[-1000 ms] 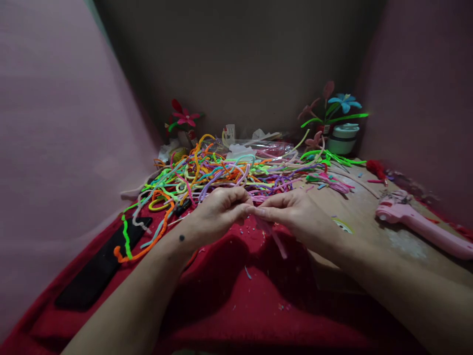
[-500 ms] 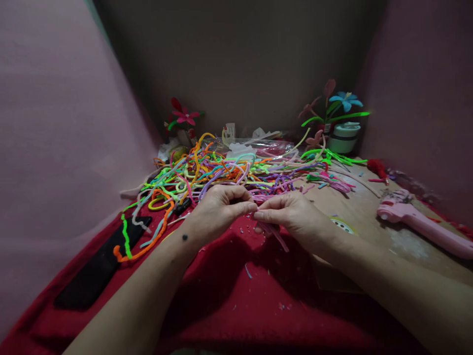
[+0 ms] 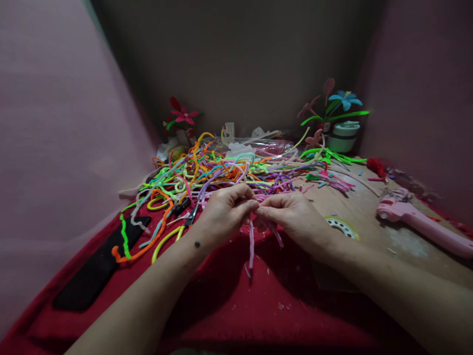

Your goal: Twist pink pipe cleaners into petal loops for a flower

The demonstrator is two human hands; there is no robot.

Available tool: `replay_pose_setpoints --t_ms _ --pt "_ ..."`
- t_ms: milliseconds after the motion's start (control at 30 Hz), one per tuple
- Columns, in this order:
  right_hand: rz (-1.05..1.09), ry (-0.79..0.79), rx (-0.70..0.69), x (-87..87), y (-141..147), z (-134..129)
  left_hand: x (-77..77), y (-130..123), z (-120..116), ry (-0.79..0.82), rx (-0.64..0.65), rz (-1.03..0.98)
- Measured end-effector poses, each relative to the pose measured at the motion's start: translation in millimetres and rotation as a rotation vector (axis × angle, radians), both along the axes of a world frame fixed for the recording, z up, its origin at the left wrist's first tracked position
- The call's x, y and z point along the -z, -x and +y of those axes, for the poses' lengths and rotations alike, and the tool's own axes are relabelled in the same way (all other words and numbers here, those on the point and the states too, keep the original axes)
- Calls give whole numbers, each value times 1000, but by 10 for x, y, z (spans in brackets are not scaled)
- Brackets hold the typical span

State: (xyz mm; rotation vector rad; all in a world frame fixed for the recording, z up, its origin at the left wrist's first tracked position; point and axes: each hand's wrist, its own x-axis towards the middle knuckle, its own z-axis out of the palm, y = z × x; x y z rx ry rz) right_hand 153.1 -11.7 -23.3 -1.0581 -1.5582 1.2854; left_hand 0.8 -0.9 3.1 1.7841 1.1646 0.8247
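Observation:
Both hands meet at the centre, fingertips nearly touching, with pink pipe cleaners between them. My left hand (image 3: 231,209) is closed in a pinch on the pink stems; one pink strand (image 3: 252,246) hangs straight down below its fingertips. My right hand (image 3: 286,212) also pinches the pink stems, and a short bundle (image 3: 277,235) slants down beneath its fingers. The exact spot where the stems join is hidden by the fingertips. Right behind the hands lies a tangled heap of coloured pipe cleaners (image 3: 221,170).
Yellow-handled scissors (image 3: 181,229) lie by my left wrist, near a black flat object (image 3: 99,268). To the right are a white and yellow disc (image 3: 342,227) and a pink tool (image 3: 424,222) on a board. Flowers (image 3: 345,100) and a pale green pot (image 3: 343,137) stand behind.
A single pink strand now hangs down apart from the bundle. My left hand and forearm have shifted slightly right, and more of the yellow-handled scissors shows.

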Motion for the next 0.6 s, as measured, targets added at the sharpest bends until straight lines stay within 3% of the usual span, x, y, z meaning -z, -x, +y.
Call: replay_pose_setpoints --t_ms 133,300,600 --pt "51 66 -8 -19 2 -2 2 -22 -5 92 -2 -106" --pt "137 137 -56 66 -1 59 24 -53 -17 86 -21 -139" --pt "147 320 -53 31 34 43 66 3 46 -191 -70 74"
